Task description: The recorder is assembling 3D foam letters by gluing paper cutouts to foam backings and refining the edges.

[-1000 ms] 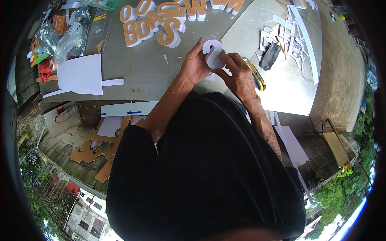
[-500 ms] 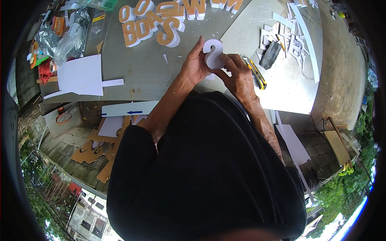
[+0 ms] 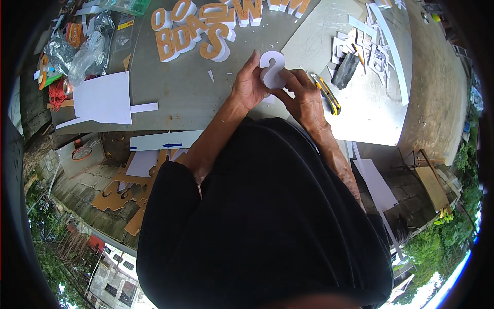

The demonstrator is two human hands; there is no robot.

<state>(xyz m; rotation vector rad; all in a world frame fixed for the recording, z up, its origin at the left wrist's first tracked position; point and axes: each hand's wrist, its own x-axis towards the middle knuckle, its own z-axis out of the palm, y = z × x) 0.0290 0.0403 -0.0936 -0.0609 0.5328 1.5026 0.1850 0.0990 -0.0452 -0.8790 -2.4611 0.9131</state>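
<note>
Over the table's near edge I hold up a small white block letter (image 3: 272, 69) with a curved, winding shape. Its white face is toward me. Against its left side rests my left hand (image 3: 248, 85), thumb pointing up and the fingers partly hidden behind the letter. My right hand (image 3: 304, 95) pinches the lower right side between thumb and fingers. Just right of that hand lies a yellow utility knife (image 3: 327, 94). Farther off stand several block letters (image 3: 213, 38) with brown faces and white sides.
The metal table (image 3: 170, 92) carries white sheets (image 3: 103, 98) and plastic bags (image 3: 92, 54) at left. At right, a pale board (image 3: 373, 121) holds white offcuts (image 3: 378, 59) and a dark block (image 3: 346, 71). Cut brown board (image 3: 121, 190) lies below the table's left edge.
Almost nothing differs. The white letter and my left hand have shifted very slightly; both hands keep the same hold on it.
</note>
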